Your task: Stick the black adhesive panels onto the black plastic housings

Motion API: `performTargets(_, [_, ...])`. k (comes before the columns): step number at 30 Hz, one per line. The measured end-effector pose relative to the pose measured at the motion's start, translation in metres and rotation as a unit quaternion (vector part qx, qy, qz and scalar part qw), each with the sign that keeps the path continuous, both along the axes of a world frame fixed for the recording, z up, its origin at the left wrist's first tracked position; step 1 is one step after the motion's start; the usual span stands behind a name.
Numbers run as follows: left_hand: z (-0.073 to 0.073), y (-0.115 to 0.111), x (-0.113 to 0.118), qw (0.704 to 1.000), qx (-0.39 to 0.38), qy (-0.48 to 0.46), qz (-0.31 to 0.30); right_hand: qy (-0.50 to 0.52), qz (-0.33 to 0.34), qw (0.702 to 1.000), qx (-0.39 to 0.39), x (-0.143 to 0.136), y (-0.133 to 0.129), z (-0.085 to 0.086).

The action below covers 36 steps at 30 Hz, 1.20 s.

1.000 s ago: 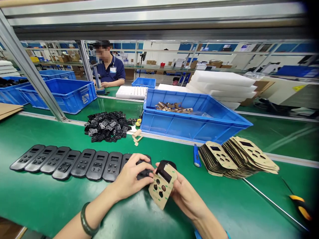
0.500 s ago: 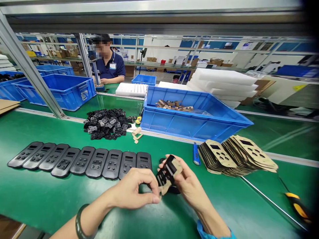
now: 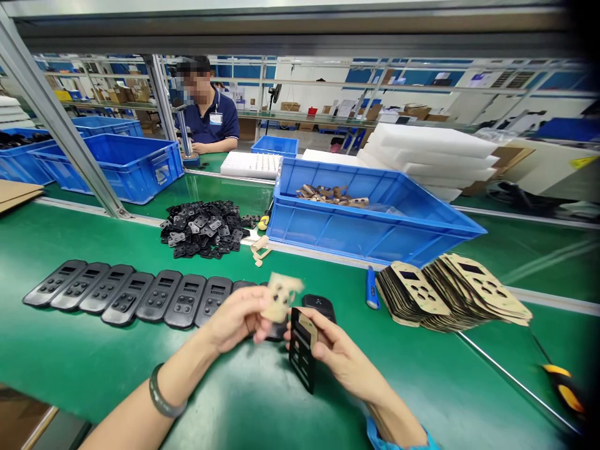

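My left hand (image 3: 237, 315) pinches a tan piece of peeled backing paper (image 3: 281, 299) with round holes, slightly blurred. In my right hand (image 3: 342, 353) is a thin black face panel (image 3: 300, 356) with cut-outs, held upright on edge; some tan backing still covers its upper part. Paper and panel are apart. Behind my hands lies a black device housing (image 3: 319, 304), partly hidden. To the left, a row of similar black housings (image 3: 164, 299) with buttons lies on the green table (image 3: 234, 400); my left hand covers some of its right end.
Stacks of tan-backed panels (image 3: 422, 294) stand at the right, by a blue cutter (image 3: 372, 287) and a yellow-black screwdriver (image 3: 565, 387). Behind are a pile of small black parts (image 3: 201, 228), paper scraps (image 3: 259, 250) and a blue bin (image 3: 365, 234). A co-worker (image 3: 210, 119) sits across.
The backing paper has come away from the lower part of the panel and moved up and left with my left hand. My right hand has turned the panel upright.
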State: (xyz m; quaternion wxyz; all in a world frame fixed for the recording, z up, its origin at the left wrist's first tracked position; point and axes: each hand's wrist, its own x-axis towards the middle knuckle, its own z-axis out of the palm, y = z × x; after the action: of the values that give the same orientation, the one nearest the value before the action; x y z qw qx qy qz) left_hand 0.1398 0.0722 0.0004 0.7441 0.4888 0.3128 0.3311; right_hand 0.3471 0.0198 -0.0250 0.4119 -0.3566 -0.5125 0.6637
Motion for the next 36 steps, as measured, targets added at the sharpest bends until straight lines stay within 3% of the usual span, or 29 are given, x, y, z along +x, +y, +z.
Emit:
performTargets(3, [-0.007, 0.023, -0.005, 0.987, 0.042, 0.050, 0.144, 0.074, 0.046, 0.994, -0.067, 0.000, -0.003, 0.003])
performTargets(5, [-0.013, 0.033, -0.006, 0.975, 0.066, 0.078, 0.198, 0.118, 0.043, 0.988, -0.095, 0.000, -0.005, 0.006])
performTargets(7, [-0.015, 0.033, -0.005, 0.949, 0.160, 0.132, 0.237, 0.145, 0.025, 0.982, -0.119, 0.000, -0.006, 0.008])
performTargets(9, [-0.012, 0.023, -0.001, 0.901, 0.315, 0.193, 0.229, 0.150, 0.006, 0.979, -0.141, 0.001, -0.007, 0.008])
performTargets(11, [-0.007, 0.008, 0.003, 0.848, 0.449, 0.218, 0.178, 0.136, 0.001, 0.978, -0.156, 0.002, -0.007, 0.006])
performTargets(13, [-0.004, -0.006, 0.008, 0.825, 0.508, 0.205, 0.135, 0.115, 0.018, 0.981, -0.153, 0.002, -0.007, 0.004])
performTargets(20, [-0.009, -0.022, 0.016, 0.835, 0.496, 0.190, 0.148, 0.070, 0.071, 0.993, -0.060, -0.004, -0.006, 0.004])
performTargets(29, [-0.013, -0.027, 0.017, 0.786, 0.556, 0.181, 0.202, 0.056, 0.051, 0.997, -0.034, -0.007, -0.008, -0.002])
performTargets(36, [-0.013, -0.026, 0.018, 0.793, 0.551, 0.161, 0.205, 0.049, 0.052, 0.996, -0.044, -0.008, -0.008, 0.005])
